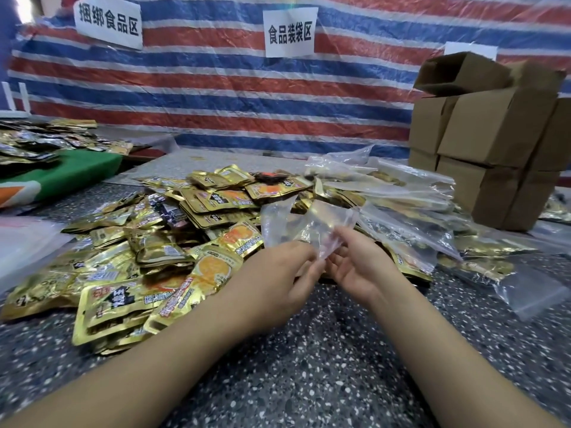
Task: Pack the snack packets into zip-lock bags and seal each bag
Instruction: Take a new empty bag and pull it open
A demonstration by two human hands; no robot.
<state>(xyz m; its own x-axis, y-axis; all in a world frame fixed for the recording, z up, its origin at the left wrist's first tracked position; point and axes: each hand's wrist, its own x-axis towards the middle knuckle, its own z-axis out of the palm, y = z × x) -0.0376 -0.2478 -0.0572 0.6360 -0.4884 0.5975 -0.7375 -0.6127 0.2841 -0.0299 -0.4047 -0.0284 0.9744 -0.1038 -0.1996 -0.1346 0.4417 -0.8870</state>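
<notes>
A clear empty zip-lock bag (296, 225) is held up above the speckled table (309, 366), in front of me at the centre. My left hand (278, 279) pinches its lower edge with thumb and fingertips. My right hand (358, 261) grips the same edge from the right, fingers curled toward the bag. A large heap of gold snack packets (160, 242) lies to the left and behind the hands. Several filled zip-lock bags (411, 217) are piled to the right of the hands.
Stacked brown cardboard boxes (494, 143) stand at the right rear. A green board (77, 171) carrying more packets sits at the far left. A striped tarp with paper signs (289, 32) forms the back wall. A flat clear bag (531, 291) lies at right.
</notes>
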